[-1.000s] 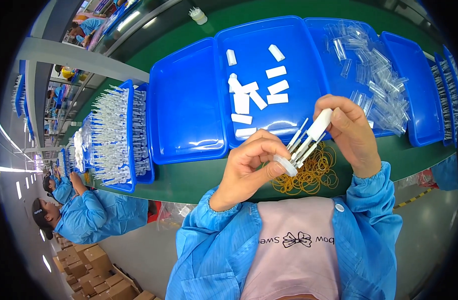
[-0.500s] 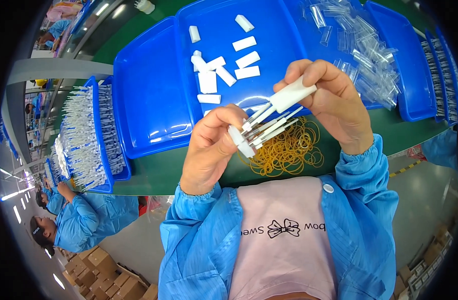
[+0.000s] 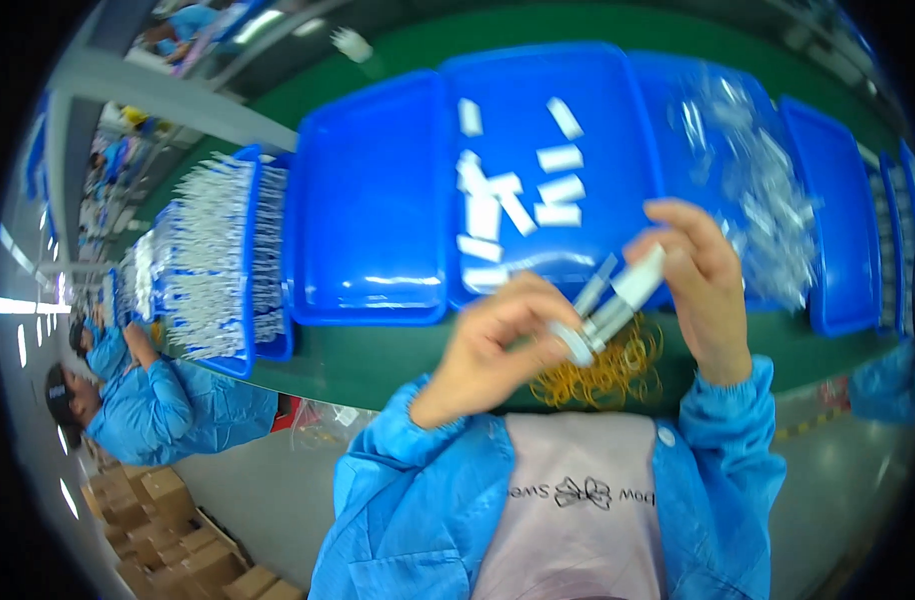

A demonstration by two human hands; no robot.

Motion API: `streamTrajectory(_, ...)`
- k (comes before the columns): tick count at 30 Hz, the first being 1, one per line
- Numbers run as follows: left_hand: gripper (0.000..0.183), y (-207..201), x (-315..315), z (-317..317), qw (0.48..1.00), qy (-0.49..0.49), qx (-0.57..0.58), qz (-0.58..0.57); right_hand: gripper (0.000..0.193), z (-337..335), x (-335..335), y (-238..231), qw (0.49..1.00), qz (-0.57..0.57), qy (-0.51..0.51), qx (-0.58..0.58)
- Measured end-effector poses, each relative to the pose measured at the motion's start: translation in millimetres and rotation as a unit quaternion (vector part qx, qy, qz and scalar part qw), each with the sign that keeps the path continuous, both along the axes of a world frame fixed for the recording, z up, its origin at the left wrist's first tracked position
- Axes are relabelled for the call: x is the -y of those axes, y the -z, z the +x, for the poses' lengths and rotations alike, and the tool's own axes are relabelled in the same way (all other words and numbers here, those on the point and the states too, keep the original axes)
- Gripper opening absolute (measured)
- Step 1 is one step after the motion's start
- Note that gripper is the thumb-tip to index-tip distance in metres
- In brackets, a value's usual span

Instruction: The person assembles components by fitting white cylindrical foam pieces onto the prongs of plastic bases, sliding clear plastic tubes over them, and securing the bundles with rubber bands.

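My left hand (image 3: pixel 503 345) pinches a round white base (image 3: pixel 573 343) with several thin pale rods standing out of it, slanting up to the right. With its fingertips my right hand (image 3: pixel 706 285) grips a white sleeve-like block (image 3: pixel 640 282) that sits over the ends of some rods; other rods stand outside it. Motion blur hides how far the sleeve covers them. Just below the part, yellow-brown rubber bands (image 3: pixel 618 372) lie in a loose heap on the green table.
A middle blue tray (image 3: pixel 578 80) bears several white blocks (image 3: pixel 486 215). Clear plastic tubes (image 3: pixel 763 220) fill the tray to its right. Farther left are a blue tray (image 3: pixel 368 220) and a bin of upright white-tipped parts (image 3: pixel 213 255). A person in blue (image 3: pixel 168 405) works at left.
The view has swung, so trays and table sit lower and the picture is blurred. Both hands still hold the same part, now tilted more steeply, with the fingers of my right hand more extended.
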State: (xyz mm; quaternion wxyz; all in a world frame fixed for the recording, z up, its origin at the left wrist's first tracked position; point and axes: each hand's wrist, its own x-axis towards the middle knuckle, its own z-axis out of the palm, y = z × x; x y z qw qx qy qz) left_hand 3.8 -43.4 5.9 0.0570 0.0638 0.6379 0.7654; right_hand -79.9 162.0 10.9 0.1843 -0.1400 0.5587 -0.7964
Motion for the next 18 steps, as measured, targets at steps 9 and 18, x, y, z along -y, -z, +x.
streamTrajectory(9,0.030,-21.2,-17.3,9.4,0.962,-0.047,-0.161,-0.213,0.022,16.7,1.0,-1.6,0.997,0.070,-0.013,-0.040)
streamTrajectory(18,0.038,-19.4,-10.3,4.4,0.977,-0.046,-0.129,-0.167,0.035,16.5,4.0,-4.8,0.993,0.051,0.003,-0.103)
